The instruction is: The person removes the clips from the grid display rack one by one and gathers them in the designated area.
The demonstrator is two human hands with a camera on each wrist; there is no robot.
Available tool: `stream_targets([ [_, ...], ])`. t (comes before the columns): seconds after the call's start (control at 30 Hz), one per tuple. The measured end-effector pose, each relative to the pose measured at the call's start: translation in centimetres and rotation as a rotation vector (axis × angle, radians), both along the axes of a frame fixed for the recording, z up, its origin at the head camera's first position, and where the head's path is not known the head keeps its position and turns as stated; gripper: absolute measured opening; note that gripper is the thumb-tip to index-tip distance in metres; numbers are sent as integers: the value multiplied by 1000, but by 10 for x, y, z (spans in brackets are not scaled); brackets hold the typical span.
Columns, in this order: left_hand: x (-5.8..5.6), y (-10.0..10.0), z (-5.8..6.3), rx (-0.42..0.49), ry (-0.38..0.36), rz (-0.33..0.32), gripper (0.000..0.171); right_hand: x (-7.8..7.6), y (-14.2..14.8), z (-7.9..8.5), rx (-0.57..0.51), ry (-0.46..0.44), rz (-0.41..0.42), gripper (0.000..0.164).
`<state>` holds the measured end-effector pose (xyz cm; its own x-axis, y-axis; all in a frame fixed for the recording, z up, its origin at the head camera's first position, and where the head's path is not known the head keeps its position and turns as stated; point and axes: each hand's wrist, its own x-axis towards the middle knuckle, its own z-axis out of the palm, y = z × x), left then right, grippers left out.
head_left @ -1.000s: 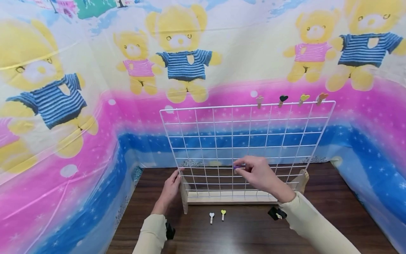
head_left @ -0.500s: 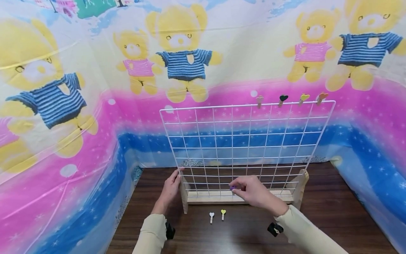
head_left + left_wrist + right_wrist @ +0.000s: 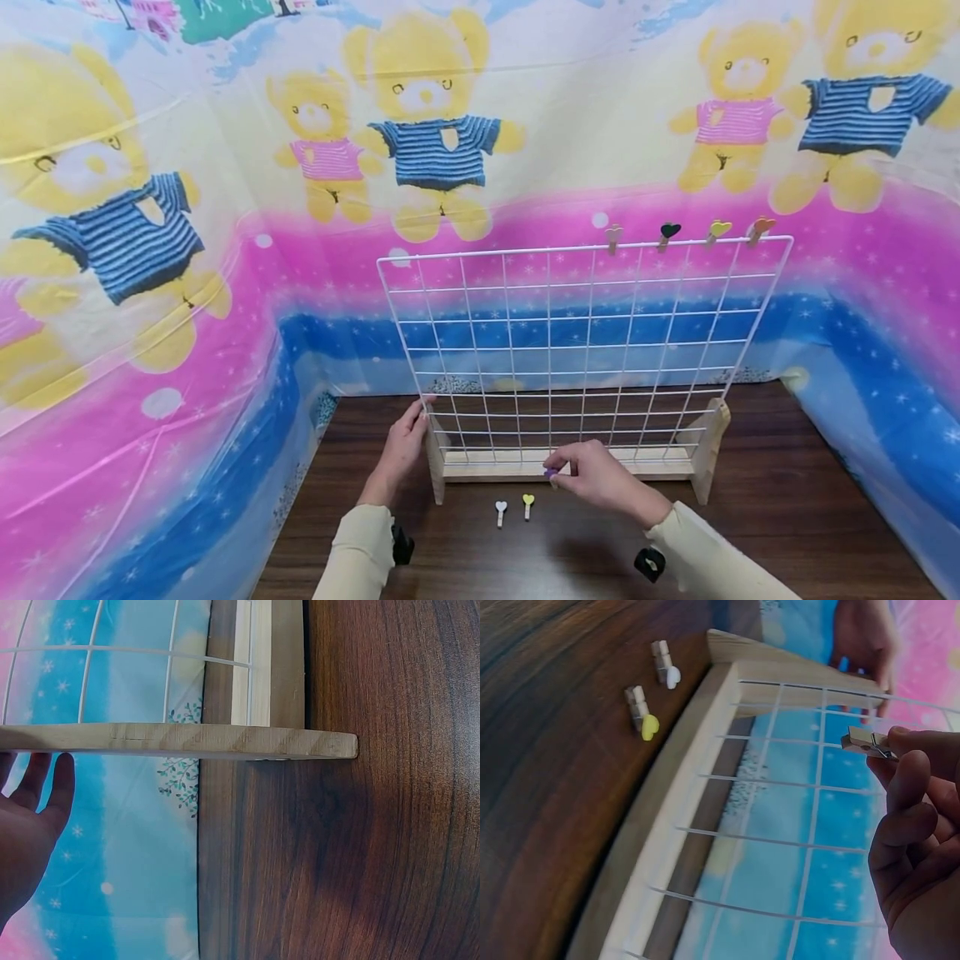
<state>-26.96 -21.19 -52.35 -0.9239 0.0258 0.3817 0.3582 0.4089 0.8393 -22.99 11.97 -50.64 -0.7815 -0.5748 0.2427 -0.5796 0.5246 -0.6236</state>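
Fingers (image 3: 910, 780) of the right hand (image 3: 597, 475) are pinched nearly closed on a purple-topped clip (image 3: 551, 472), before the low bar of a white wire grid (image 3: 549, 319). The left hand (image 3: 403, 442) touches the grid's wooden end support (image 3: 225, 741); how far it curls round, I cannot tell. White (image 3: 501, 513) and yellow heart clips (image 3: 528, 507) lie on the dark wood-grain surface (image 3: 795, 500). Bear-printed cloth (image 3: 585, 158) hangs around it.
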Motion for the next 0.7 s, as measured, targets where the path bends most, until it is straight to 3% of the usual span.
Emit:
stream_targets([
  [0.1,0,-1,-1,3,7,-3,30,-1,0,-10,12,-4,11,13],
  [0.23,4,3,8,2,-99,21,32,-2,-1,-22,7,-19,33,12],
  [0.33,4,5,11,-4,-139,33,32,-4,-2,-30,-12,-36,39,13],
  [0.7,-1,3,6,1,-137,31,33,-8,-5,-52,-16,20,30,11],
])
